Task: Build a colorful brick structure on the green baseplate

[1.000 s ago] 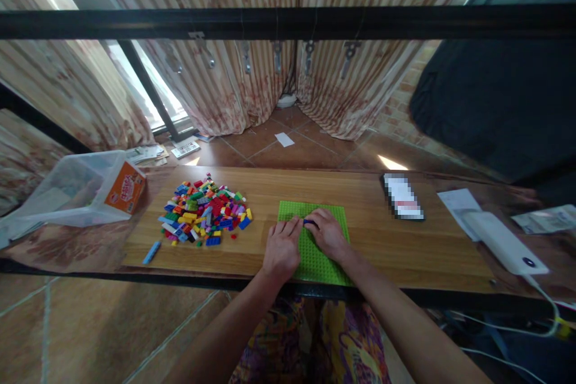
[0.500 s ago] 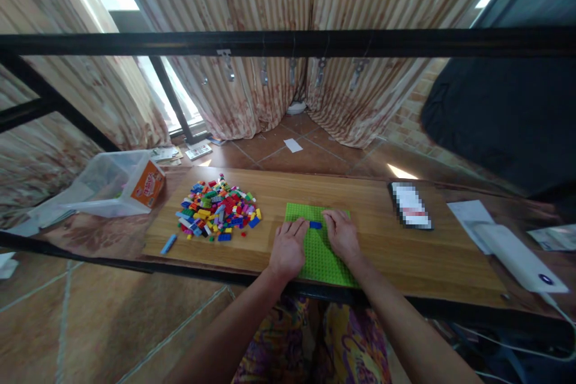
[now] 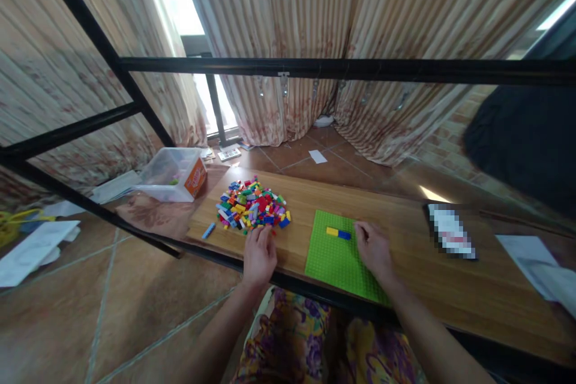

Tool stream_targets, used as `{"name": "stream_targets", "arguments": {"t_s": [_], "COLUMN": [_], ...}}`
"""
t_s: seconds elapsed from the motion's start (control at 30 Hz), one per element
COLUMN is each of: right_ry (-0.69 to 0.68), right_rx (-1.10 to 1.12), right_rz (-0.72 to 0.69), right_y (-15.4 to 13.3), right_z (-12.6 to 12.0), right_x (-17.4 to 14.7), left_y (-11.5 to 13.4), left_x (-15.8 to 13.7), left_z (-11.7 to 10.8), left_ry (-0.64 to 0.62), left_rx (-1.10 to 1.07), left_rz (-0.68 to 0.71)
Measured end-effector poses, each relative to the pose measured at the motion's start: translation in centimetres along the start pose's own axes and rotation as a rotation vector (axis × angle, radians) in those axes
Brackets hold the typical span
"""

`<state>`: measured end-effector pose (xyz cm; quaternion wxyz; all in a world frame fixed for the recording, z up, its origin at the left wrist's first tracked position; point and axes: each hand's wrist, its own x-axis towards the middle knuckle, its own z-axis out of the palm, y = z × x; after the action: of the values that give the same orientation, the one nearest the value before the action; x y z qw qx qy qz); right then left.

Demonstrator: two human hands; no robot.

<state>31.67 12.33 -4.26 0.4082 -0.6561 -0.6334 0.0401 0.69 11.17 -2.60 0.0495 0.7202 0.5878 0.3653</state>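
Note:
On the table lies a green studded baseplate (image 3: pixel 335 267). A yellow brick (image 3: pixel 332 231) and a blue brick (image 3: pixel 344 235) sit end to end on its upper part. My right hand (image 3: pixel 374 249) rests at the plate's right side, fingers curled in, close to the blue brick; I see nothing in it. At the front edge of a heap of mixed coloured bricks (image 3: pixel 252 204) is my left hand (image 3: pixel 260 257). Its fingers are stretched forward and slightly apart, the tips among the nearest bricks. Whatever lies under those fingertips is hidden.
A light blue long brick (image 3: pixel 209 230) lies left of the heap. Beyond the wooden table's (image 3: pixel 297 252) left end stands a clear plastic box (image 3: pixel 168 183) with an orange label. A phone (image 3: pixel 450 231) lies to the right, and a black metal rail (image 3: pixel 315 68) crosses behind the table.
My left hand has left the baseplate and moved left to the brick heap, uncovering the yellow brick. My right hand stays by the plate, now at its right side. The view has turned left.

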Motion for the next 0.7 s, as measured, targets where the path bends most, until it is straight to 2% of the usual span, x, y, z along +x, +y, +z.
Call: {"name": "stream_targets", "arguments": {"t_s": [0.17,0.3,0.5,0.7], "right_ry": [0.007,-0.017,-0.112,-0.179], "right_rx": [-0.021,0.040,0.222,0.320], "right_rz": [0.005,-0.022,-0.028,0.025], "right_y": [-1.3,-4.8,-10.7,-12.6], "right_z": [0.0,0.4,1.4,1.3], "right_x": [-0.5,-1.2,-4.1,-7.6], "left_y": [-3.0,-3.5,-3.1,-3.8], "left_x": [-0.9,-0.2,0.8,1.0], "left_z": [-1.3,-1.7,-1.6,-1.1], "left_ry": [0.070,0.050,-0.026,-0.033], "left_rx": [0.046,0.086,0.090,0.056], "left_rz": [-0.110,-0.157,-0.122,-0.059]}}
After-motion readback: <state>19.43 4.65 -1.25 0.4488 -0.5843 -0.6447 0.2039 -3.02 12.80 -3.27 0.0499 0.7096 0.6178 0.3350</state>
